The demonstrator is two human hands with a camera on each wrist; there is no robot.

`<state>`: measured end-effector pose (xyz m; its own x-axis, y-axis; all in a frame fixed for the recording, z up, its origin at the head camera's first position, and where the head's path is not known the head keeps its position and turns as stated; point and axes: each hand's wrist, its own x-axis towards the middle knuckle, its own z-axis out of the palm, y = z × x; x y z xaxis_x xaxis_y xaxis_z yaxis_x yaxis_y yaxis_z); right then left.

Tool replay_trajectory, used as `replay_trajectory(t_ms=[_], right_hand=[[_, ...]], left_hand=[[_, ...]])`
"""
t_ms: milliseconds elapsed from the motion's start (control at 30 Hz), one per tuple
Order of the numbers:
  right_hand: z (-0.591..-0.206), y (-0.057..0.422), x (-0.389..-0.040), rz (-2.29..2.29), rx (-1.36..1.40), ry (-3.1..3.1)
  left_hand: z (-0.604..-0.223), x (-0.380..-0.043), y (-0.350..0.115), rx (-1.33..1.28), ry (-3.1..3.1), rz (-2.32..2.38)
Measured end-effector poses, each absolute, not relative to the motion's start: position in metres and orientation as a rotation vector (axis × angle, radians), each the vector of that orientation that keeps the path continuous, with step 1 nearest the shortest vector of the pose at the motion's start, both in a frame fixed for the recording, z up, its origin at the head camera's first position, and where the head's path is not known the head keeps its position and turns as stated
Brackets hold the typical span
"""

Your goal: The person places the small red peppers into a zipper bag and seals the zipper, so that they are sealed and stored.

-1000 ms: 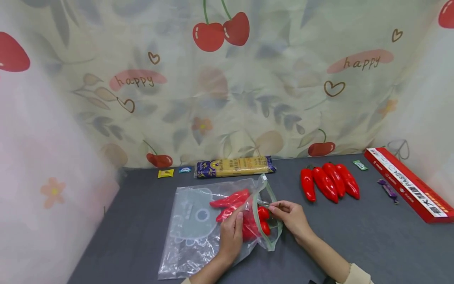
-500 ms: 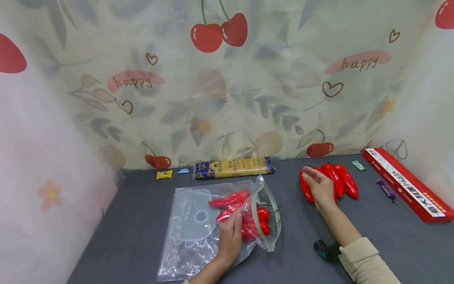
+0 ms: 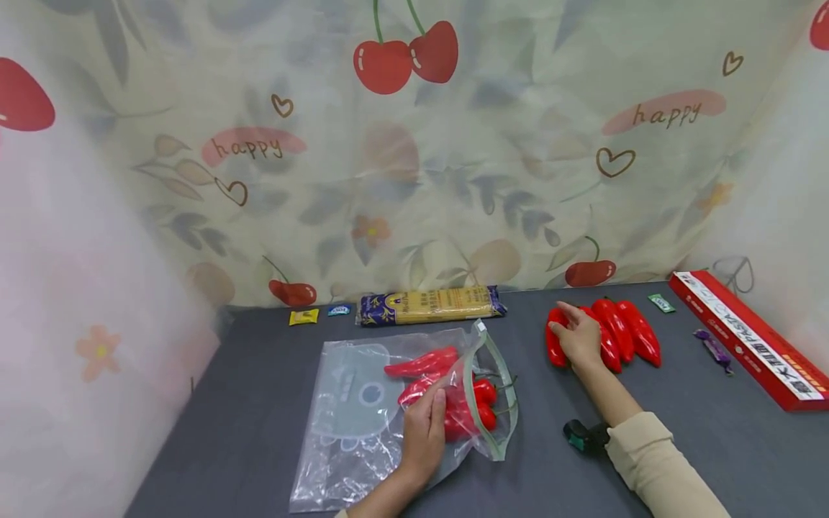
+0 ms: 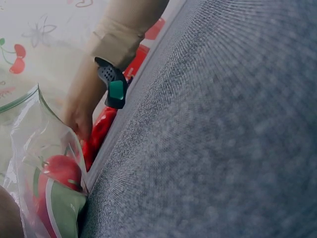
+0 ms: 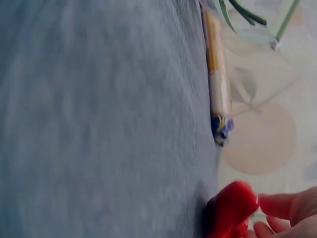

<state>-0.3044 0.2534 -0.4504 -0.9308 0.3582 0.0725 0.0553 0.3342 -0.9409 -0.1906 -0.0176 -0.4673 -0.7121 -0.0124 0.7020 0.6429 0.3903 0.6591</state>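
My left hand (image 3: 422,435) grips a clear zip bag (image 3: 346,464) near its mouth, the thumb lying on top of the plastic. Inside are several red peppers (image 3: 422,363), their green stems poking toward the gaping opening. Farther right, my right hand (image 3: 581,338) reaches over a row of several more red peppers (image 3: 637,334), partly hiding the left ones. Its thumb and forefinger are spread apart. In the right wrist view the fingers (image 5: 280,204) are right at the end of a red pepper (image 5: 235,203); firm contact is hard to judge.
A pasta packet (image 3: 430,306) lies at the back. Yellow (image 3: 304,316) and blue (image 3: 339,310) wrapped sweets sit left of it. At right are a long red pasta box (image 3: 745,338), a green sweet (image 3: 661,303) and a purple one (image 3: 714,352). A patterned cloth hangs behind.
My right hand has left the pepper stem at the bag's mouth and moved right to the row of peppers. My left hand keeps its hold on the bag.
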Motion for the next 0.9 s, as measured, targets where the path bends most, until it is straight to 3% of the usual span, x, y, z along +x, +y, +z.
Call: replay_trajectory(t_ms=[367,567,900], right_hand=[[-0.458,0.246,-0.318,1.572,-0.491,-2.375],[-0.461,0.247,-0.319,1.714,-0.419,-2.473],[-0.435,0.216,-0.283,2.355,-0.418,-1.820]], left_hand=[[-0.489,-0.202,-0.021,-0.585,-2.000,-1.348],[-0.488,-0.202,-0.021,-0.587,-2.007,-1.338],[-0.488,-0.201,-0.021,-0.567,-2.035,-1.356]])
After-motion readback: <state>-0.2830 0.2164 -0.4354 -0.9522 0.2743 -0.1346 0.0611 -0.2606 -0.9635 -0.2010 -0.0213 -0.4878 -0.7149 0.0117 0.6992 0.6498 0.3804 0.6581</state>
